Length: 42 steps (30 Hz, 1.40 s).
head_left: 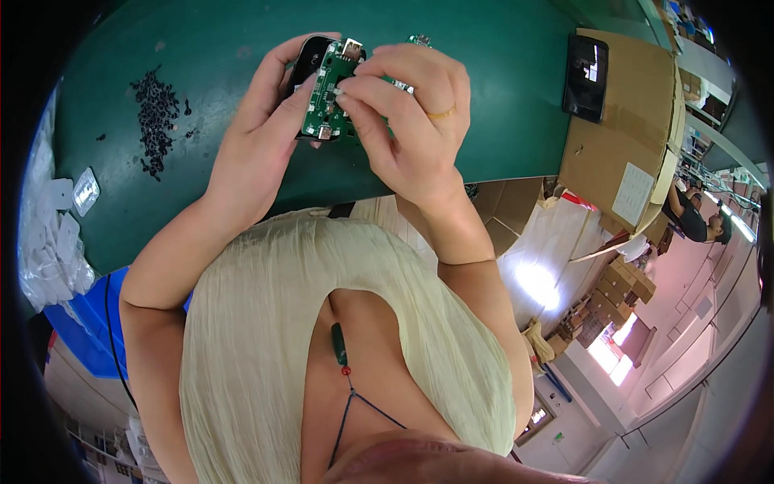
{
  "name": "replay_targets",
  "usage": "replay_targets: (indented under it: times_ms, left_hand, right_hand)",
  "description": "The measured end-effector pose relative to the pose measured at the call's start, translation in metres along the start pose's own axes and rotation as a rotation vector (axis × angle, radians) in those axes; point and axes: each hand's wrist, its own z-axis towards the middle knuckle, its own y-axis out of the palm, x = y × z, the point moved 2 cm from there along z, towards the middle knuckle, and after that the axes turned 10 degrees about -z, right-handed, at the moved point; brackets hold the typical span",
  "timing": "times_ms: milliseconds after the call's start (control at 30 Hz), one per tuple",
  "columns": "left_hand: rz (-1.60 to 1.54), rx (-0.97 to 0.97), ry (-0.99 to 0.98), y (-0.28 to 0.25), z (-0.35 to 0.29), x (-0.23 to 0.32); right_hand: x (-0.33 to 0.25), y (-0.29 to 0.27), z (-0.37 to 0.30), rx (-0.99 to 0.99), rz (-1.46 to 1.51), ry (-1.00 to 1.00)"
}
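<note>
My left hand (262,133) is closed round a black plastic housing (313,58) and a green circuit board (320,105), tilted together above the table. The board carries metal ports at its two ends and small white parts along its edges. Over the board's right side, my right hand (419,113) is closed, with thumb and forefinger pinched beside a small white piece; what they grip is too small to tell. More green board (419,39) shows past the right hand's knuckles, partly hidden by the fingers.
A green table (218,48) lies beneath. Many small black parts (156,117) are heaped at left, near clear plastic bags (60,242) and a small clear packet (86,191). A black phone-like device (586,77) rests against a cardboard box (621,129) at right. Another person (693,218) is far off.
</note>
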Motion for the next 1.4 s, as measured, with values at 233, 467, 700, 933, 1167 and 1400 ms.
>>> replay_targets:
  times_ms: [233,467,700,933,1167,1400]
  left_hand:
    - [-0.054,-0.099,-0.056,-0.003,-0.005,-0.002]
    - [0.192,-0.033,0.096,-0.003,-0.004,-0.003]
    - [0.099,-0.021,0.214,0.002,0.018,0.003]
    - [0.197,-0.039,0.280,0.007,0.038,0.009]
    - [0.242,-0.113,0.331,0.011,0.071,0.027]
    - [1.072,-0.210,0.540,-0.005,0.116,0.064]
  right_hand:
    - [0.002,-0.002,0.005,-0.113,-0.001,-0.024]
    - [-0.003,0.003,0.012,-0.165,-0.064,-0.062]
    - [0.001,0.014,-0.007,-0.231,0.679,0.658]
    - [0.004,0.030,-0.001,-0.177,1.242,0.831]
    - [0.035,0.035,0.022,-0.159,0.885,0.745]
    - [0.077,0.038,0.054,-0.249,0.457,0.511]
